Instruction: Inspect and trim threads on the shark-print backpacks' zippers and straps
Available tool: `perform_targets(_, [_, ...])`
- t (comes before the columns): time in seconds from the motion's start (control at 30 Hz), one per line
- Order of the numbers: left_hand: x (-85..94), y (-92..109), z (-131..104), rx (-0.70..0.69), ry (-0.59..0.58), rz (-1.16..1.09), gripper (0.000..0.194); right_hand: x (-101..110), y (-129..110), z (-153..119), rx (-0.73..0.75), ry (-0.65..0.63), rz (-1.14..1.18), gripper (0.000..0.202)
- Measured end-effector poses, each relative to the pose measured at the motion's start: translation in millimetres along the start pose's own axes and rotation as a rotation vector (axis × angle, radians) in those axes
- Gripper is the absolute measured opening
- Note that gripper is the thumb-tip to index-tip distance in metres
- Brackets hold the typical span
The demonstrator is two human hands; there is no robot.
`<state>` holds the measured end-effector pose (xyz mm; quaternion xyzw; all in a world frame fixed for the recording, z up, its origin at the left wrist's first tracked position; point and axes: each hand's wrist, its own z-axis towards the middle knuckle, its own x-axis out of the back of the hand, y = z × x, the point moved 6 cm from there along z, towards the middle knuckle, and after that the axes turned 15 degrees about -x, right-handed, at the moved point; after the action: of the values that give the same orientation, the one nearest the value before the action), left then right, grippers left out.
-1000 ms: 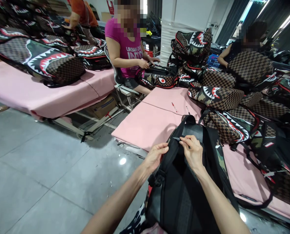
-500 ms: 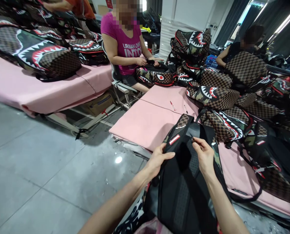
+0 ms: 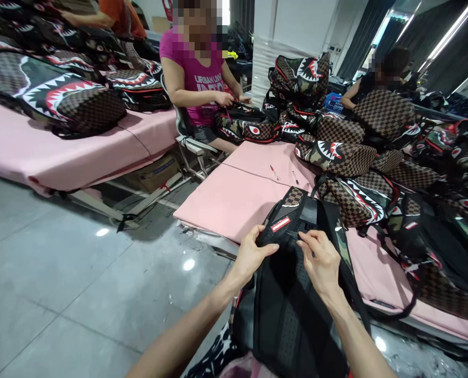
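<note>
A black backpack [image 3: 281, 315] rests on my lap, its padded back facing up and its top end against the pink table edge. My left hand [image 3: 253, 254] grips the backpack's left shoulder strap, thumb on top, just below a red label [image 3: 280, 224]. Over the upper back panel, my right hand [image 3: 320, 257] pinches a thin dark pointed thing [image 3: 293, 233] between thumb and fingertips. Its tip points left toward the strap. Its exact kind is too small to make out.
Several checkered shark-mouth backpacks [image 3: 355, 199] are heaped on the right of the pink table [image 3: 222, 191]. Two pens [image 3: 274, 172] lie there. Across it a person in a purple shirt [image 3: 197, 79] handles another bag. More backpacks [image 3: 72, 100] cover the left table.
My right hand has moved left and slightly down across the back panel, bringing the thin dark thing closer to the left strap. My left hand keeps its hold. The view has shifted slightly.
</note>
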<state>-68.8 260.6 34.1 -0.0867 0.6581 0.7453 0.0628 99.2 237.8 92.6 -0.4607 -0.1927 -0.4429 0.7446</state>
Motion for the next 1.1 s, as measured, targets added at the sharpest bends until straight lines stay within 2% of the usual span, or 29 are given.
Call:
perform_targets(0.3, [-0.5, -5.9, 0.4, -0.042, -0.036, 0.088, 0.031, -10.4, 15.9, 0.7, -0.223, -0.151, 0.291, 0.016])
perform_targets(0.4, [1.1, -7.5, -1.0, -0.088, -0.069, 0.166, 0.026, -14.7, 37.1, -2.6, -0.407, -0.177, 0.461, 0.015])
perform_targets(0.5, [4.0, -12.9, -4.4, -0.145, -0.096, 0.243, 0.022, -20.5, 65.0, -15.7, -0.593, -0.203, 0.582, 0.024])
perform_targets(0.6, [13.5, -27.8, -10.1, -0.18, -0.078, 0.345, 0.024, -24.5, 90.4, -38.1, -0.747, -0.19, 0.678, 0.031])
perform_targets(0.7, [30.2, -50.1, -16.6, -0.203, -0.049, 0.43, 0.028, -24.5, 107.5, -63.7, -0.846, -0.158, 0.697, 0.039])
perform_targets(0.87, [59.7, -86.4, -24.0, -0.132, -0.074, 0.534, 0.032, -11.5, 124.0, -107.5, -0.944, -0.104, 0.621, 0.041])
perform_targets(0.97, [65.5, -94.3, -28.3, -0.122, -0.114, 0.589, 0.036, 3.3, 129.4, -137.4, -0.968, -0.112, 0.591, 0.037])
perform_targets(1.1, [65.5, -95.2, -32.7, -0.194, -0.152, 0.677, 0.042, 31.5, 135.5, -188.0, -0.998, -0.119, 0.527, 0.036])
